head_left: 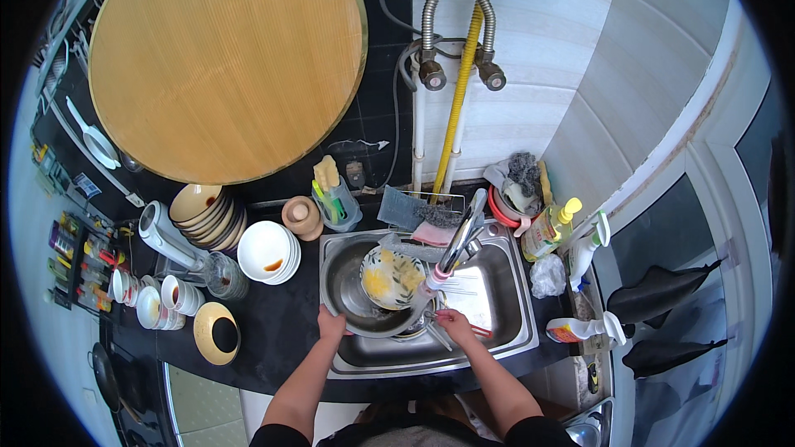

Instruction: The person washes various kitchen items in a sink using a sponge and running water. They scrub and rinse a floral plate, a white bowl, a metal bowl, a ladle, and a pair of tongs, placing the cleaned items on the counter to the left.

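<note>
A wide metal basin (344, 281) is tilted over the left part of the steel sink (497, 314). My left hand (332, 324) grips its near left rim, fingers closed. Inside the basin lies a bowl with a yellow and dark leaf pattern (389, 280). The faucet (464, 236) reaches over the basin's right side. My right hand (452, 324) is at the basin's right, fingers pinched beside metal utensils and a red-handled tool (482, 332) in the sink. What those fingers hold is too small to make out.
Left of the sink stand stacked white bowls (265, 250), stacked brown-rimmed bowls (203, 211) and small cups (178, 294). Sponges sit on a rack (422, 213) behind the sink. Right of it are a yellow-capped bottle (546, 232) and spray bottles (584, 329). A round wooden board (228, 58) rises behind.
</note>
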Demonstrator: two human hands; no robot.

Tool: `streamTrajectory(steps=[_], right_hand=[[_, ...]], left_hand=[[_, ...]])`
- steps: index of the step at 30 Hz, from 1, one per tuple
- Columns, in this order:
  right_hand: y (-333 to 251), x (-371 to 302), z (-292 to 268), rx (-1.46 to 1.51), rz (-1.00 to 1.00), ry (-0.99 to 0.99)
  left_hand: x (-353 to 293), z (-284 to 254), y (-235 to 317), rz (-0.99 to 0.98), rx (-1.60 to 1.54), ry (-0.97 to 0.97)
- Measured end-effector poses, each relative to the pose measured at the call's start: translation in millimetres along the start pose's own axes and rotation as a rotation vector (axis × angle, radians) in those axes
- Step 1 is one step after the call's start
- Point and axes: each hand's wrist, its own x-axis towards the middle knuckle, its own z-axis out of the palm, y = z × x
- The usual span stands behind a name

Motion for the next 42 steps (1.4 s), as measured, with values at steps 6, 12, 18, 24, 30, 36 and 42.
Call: streamTrajectory(steps=[6,12,18,24,30,36,42], right_hand=[[-1.0,-18.3,0.8,-1.106,-0.011,0.053],[96.7,24.6,3.0,-1.272,-0.033,0.28],[57.4,20.1,-16.5,-1.226,0.122,0.007],[27.2,-17.3,-46.8,-1.194,-0.309,0.054],[-7.4,-38.0,-53.2,-1.205,-0.389,0.036],[-45.5,-62.4,-56.7,-1.317,-0.369,0.037],[-69.1,-88.4,-88.3,-1.322,-0.418,0.09]], left_hand=[[-0.3,-2.6,2.8,0.041,-0.01,-0.027],[0.1,-9.9,2.5,0.023,-0.029,-0.102],[1.0,-11.4,9.0,0.003,-0.121,-0.117],[12.5,-13.8,0.9,-0.011,-0.194,-0.098],[22.0,-14.0,-11.1,0.005,-0.2,-0.069],[16.9,-14.6,-7.7,-0.007,-0.199,-0.068],[9.5,-13.8,-20.0,-0.049,-0.198,-0.095]])
